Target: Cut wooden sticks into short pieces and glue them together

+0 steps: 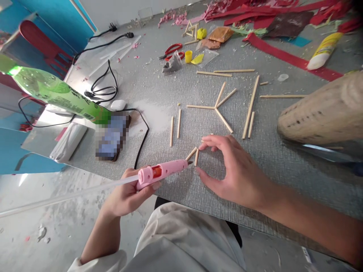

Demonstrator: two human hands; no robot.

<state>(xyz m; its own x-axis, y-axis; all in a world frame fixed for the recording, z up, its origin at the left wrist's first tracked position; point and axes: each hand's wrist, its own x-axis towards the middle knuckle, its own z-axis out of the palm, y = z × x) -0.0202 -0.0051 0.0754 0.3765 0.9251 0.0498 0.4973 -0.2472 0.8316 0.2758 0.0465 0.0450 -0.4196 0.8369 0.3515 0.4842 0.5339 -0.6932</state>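
My left hand is wrapped around a pink hot glue gun, with a long clear glue stick trailing from its back end. The gun's nozzle points right, close to two short wooden sticks that meet at an angle. My right hand pinches the nearer short stick by its ends between thumb and forefinger. The other short stick lies partly behind the nozzle. Beyond my hands, several sticks form a branching figure flat on the table. Two loose sticks lie left of it.
A phone and a green bottle are on the left, with black cables. A thick tan cylinder stands at right. Farther back are red-handled scissors, a glue bottle and red paper strips.
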